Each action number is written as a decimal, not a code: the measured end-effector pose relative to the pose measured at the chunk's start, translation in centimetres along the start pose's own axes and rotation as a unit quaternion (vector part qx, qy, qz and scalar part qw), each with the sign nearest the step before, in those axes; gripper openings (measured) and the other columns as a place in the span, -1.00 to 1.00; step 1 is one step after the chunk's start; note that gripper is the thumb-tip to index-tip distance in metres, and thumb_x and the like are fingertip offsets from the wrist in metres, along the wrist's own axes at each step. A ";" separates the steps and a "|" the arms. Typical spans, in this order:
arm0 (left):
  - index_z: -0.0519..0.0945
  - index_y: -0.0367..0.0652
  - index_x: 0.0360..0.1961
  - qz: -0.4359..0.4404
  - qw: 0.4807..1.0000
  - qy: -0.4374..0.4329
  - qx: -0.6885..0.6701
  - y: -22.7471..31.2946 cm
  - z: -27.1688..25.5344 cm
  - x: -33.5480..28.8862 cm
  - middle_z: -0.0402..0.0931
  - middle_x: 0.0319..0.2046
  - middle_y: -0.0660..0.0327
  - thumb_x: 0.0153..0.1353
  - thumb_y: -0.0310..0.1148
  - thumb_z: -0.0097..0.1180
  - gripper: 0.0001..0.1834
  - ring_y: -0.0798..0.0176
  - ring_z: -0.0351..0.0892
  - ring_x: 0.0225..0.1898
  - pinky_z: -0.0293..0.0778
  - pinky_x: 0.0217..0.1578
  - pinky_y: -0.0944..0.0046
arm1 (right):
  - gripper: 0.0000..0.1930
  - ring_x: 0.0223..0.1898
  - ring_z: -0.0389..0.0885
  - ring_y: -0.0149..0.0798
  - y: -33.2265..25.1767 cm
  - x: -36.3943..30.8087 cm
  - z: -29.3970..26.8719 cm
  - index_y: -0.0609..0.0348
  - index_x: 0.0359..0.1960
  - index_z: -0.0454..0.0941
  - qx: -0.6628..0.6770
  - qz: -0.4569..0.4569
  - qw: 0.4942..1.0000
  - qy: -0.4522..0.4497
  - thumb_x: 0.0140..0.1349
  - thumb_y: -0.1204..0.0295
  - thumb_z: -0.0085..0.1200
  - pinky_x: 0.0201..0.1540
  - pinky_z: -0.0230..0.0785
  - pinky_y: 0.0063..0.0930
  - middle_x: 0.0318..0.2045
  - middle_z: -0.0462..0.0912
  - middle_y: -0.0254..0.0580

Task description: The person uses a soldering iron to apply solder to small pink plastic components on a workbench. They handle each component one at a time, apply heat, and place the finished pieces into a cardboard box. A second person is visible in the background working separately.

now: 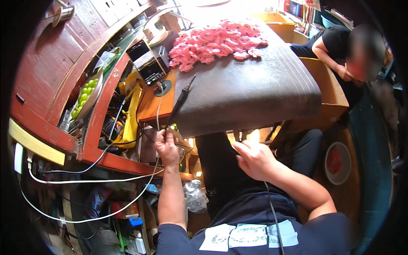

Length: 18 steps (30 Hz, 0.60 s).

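Note:
A black soldering iron lies at the left side of the dark padded work mat, its thin tip pointing away from me. My left hand is closed at the iron's rear end, below the mat's near left corner, and appears to pinch its dark cord. A white cable runs down past these fingers. My right hand is curled just below the mat's front edge, above my lap. Its fingertips are partly hidden, and what they hold, if anything, cannot be made out. Pink flower-shaped pieces form a heap at the mat's far end.
A black box with a display stands left of the mat. Beside it are a yellow tool bag and green grapes. White cables hang at lower left. Cardboard boxes and another person are at right, near a round tub.

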<state>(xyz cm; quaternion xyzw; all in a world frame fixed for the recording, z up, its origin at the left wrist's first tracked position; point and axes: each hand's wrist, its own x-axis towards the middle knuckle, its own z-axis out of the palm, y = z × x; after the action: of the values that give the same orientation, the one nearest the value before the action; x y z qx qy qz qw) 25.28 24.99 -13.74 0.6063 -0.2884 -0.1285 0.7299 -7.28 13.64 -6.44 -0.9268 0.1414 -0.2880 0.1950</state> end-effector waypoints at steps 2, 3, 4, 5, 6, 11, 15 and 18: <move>0.64 -0.23 -0.06 0.032 0.999 0.035 0.005 2.2 2.2 0.1 0.62 -0.29 0.36 0.49 -0.39 0.31 -0.85 0.49 0.54 -0.29 0.50 -0.21 0.42 | -0.55 -0.14 0.72 0.08 2.5 -5.3 -0.3 0.22 0.15 0.56 0.001 0.066 0.997 -0.037 0.19 0.49 0.26 -0.14 0.62 -0.05 -0.19 0.67 0.01; 0.65 -0.24 -0.06 0.084 0.996 0.039 0.018 2.7 3.1 0.3 0.62 -0.30 0.35 0.48 -0.40 0.32 -0.84 0.49 0.54 -0.29 0.50 -0.20 0.43 | -0.54 -0.18 0.72 0.13 3.0 -7.1 -0.8 0.23 0.14 0.55 0.006 0.089 0.995 -0.036 0.17 0.51 0.26 -0.14 0.62 -0.04 -0.21 0.66 0.06; 0.65 -0.25 -0.05 0.136 0.989 0.039 0.028 3.1 3.8 0.7 0.61 -0.31 0.35 0.48 -0.41 0.32 -0.84 0.49 0.54 -0.29 0.50 -0.19 0.43 | -0.55 -0.21 0.72 0.17 4.4 -9.4 -0.4 0.24 0.13 0.56 0.011 0.104 0.994 -0.017 0.16 0.53 0.25 -0.14 0.63 -0.05 -0.23 0.66 0.10; 0.64 -0.29 -0.01 0.164 0.984 0.032 0.066 3.2 3.5 1.2 0.62 -0.31 0.33 0.47 -0.42 0.33 -0.81 0.49 0.56 -0.27 0.51 -0.15 0.45 | -0.58 -0.22 0.72 0.18 4.7 -10.8 -0.7 0.25 0.10 0.58 0.038 0.144 0.989 -0.016 0.16 0.55 0.24 -0.14 0.63 -0.05 -0.22 0.68 0.12; 0.67 -0.29 -0.02 0.182 0.979 0.021 0.086 3.7 3.9 1.8 0.65 -0.31 0.30 0.46 -0.43 0.34 -0.82 0.47 0.58 -0.26 0.51 -0.17 0.43 | -0.64 -0.25 0.73 0.15 5.1 -12.2 -1.1 0.29 0.05 0.61 0.035 0.164 0.986 -0.010 0.19 0.56 0.23 -0.16 0.62 -0.07 -0.22 0.69 0.12; 0.74 -0.30 -0.17 0.306 0.883 0.054 0.352 5.8 5.1 5.7 0.74 -0.27 -0.01 0.31 -0.41 0.41 -0.83 -0.06 0.71 -0.24 0.57 -0.13 0.02 | -0.69 -0.33 0.72 0.09 5.5 -16.1 -2.4 0.32 0.01 0.63 0.061 0.238 0.969 0.021 0.21 0.59 0.23 -0.18 0.59 -0.11 -0.32 0.69 0.08; 0.75 -0.26 -0.22 0.298 0.865 0.037 0.402 5.2 4.8 8.0 0.72 -0.25 0.01 0.24 -0.39 0.44 -0.82 -0.10 0.68 -0.16 0.54 -0.03 0.00 | -0.69 -0.33 0.72 0.09 5.6 -17.4 -2.6 0.32 0.01 0.62 0.060 0.247 0.967 0.035 0.20 0.60 0.25 -0.17 0.59 -0.11 -0.35 0.69 0.06; 0.74 -0.29 -0.12 0.335 0.838 0.035 0.430 5.7 5.3 8.7 0.72 -0.19 -0.05 0.19 -0.34 0.49 -0.70 -0.14 0.68 -0.08 0.54 0.06 -0.04 | -0.69 -0.32 0.72 0.08 6.1 -18.8 -3.1 0.31 0.01 0.62 0.060 0.261 0.962 0.051 0.20 0.58 0.25 -0.17 0.58 -0.11 -0.36 0.68 0.05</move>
<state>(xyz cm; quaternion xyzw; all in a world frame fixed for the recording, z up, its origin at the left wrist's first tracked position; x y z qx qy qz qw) 28.26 17.38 -5.47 0.7300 -0.4742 0.2818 0.4034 -24.91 14.44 -15.75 -0.8285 0.3705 -0.2823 0.3107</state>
